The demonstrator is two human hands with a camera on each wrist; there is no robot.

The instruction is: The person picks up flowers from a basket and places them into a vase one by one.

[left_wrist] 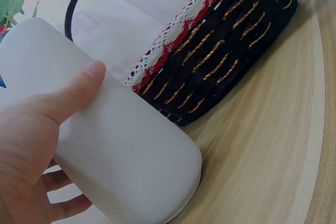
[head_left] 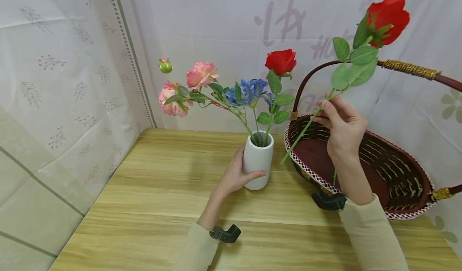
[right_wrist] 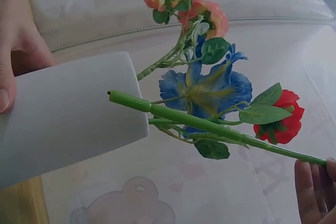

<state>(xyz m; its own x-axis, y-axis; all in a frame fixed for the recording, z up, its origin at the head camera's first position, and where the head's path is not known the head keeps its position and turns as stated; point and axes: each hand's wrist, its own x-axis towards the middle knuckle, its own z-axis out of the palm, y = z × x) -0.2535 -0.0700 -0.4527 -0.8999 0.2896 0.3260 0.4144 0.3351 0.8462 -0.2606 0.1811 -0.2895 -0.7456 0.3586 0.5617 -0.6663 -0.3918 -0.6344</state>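
Note:
A white vase [head_left: 258, 162] stands upright on the wooden table, and my left hand [head_left: 238, 172] grips it from the left side. The left wrist view shows the thumb lying across the vase [left_wrist: 126, 145] and fingers behind it. Pink flowers [head_left: 202, 76], a blue flower [head_left: 252, 89] and a red rose [head_left: 281, 61] stand in the vase. My right hand [head_left: 344, 122] pinches the green stem of another red rose [head_left: 390, 20], bloom up to the right. Its stem's lower end [right_wrist: 126, 99] hangs right of the vase in the head view, above the table.
A dark woven basket [head_left: 306, 174] with white-and-red lace trim and a tall handle [head_left: 411, 69] stands right of the vase, under my right forearm. Part of another green stem [head_left: 334, 176] shows inside it. Printed curtains [head_left: 216, 22] hang behind the wooden table [head_left: 144, 207] and at its left.

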